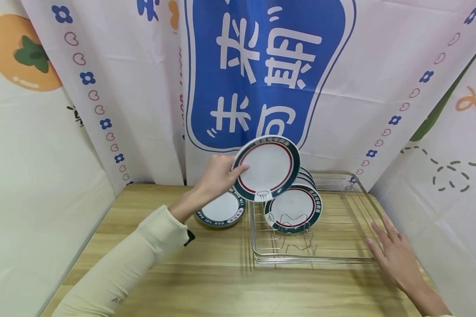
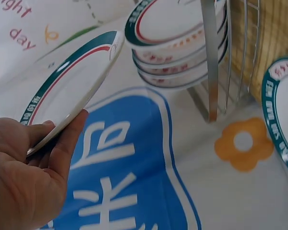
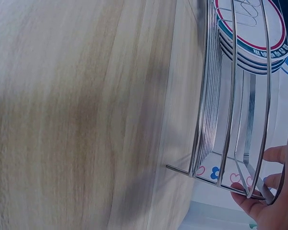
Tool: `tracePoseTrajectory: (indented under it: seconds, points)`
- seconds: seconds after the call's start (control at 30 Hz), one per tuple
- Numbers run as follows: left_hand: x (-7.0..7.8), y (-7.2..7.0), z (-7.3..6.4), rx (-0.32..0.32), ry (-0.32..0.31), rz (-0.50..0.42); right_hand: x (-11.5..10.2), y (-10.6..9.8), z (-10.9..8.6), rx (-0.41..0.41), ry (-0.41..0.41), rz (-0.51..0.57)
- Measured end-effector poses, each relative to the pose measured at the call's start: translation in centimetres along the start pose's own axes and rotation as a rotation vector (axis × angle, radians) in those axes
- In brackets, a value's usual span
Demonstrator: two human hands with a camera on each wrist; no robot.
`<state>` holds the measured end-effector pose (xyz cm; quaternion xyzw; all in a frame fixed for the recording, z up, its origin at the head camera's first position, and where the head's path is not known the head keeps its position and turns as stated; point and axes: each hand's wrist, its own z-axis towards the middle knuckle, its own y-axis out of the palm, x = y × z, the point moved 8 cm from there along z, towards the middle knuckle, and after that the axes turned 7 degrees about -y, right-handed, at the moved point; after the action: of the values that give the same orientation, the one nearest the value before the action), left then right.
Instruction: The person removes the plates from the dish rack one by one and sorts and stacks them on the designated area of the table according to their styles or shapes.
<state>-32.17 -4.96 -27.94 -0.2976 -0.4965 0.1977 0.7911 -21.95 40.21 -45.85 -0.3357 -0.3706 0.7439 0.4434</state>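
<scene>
My left hand (image 1: 221, 172) holds a white plate (image 1: 266, 168) with a green rim and red ring, tilted above the wire rack's left side. Its thumb lies on the plate's face and the fingers are behind, as the left wrist view shows. Below, several similar plates (image 1: 293, 209) stand on edge in the wire dish rack (image 1: 341, 220), overlapped by the held plate. More plates (image 1: 221, 211) lie flat on the table just left of the rack, partly hidden by my left forearm. At the rack's right side, my right hand (image 1: 396, 255) touches the rim with extended fingers.
The wooden table (image 1: 182, 281) carries everything. A printed white curtain (image 1: 150, 110) hangs right behind the rack, and printed cloth walls (image 1: 31, 167) close in both sides. Bent wire dividers (image 1: 297, 246) rise in the rack's front left part.
</scene>
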Motion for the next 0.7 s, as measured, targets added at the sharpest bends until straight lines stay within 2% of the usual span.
tracePoseTrajectory:
  seconds: [0.13,0.23,0.47,0.63,0.7]
  points:
    - [-1.6,-2.8,0.1,0.043,-0.079,0.018,0.1,-0.2,0.0,0.017,-0.004,-0.004]
    - [-3.7,-4.8,-0.3,0.052,-0.151,0.047,0.0,-0.1,0.1,0.024,-0.019,-0.011]
    - [-10.4,-8.6,-2.1,-0.003,-0.322,0.067,0.0,0.0,-0.1,0.026,-0.013,-0.008]
    - [-15.2,-10.8,-4.1,-0.026,-0.409,0.050,0.1,-0.1,0.0,0.019,-0.003,-0.009]
    - [-16.8,-11.8,-5.0,-0.017,-0.443,0.048,0.1,0.0,0.0,0.016,-0.003,-0.009]
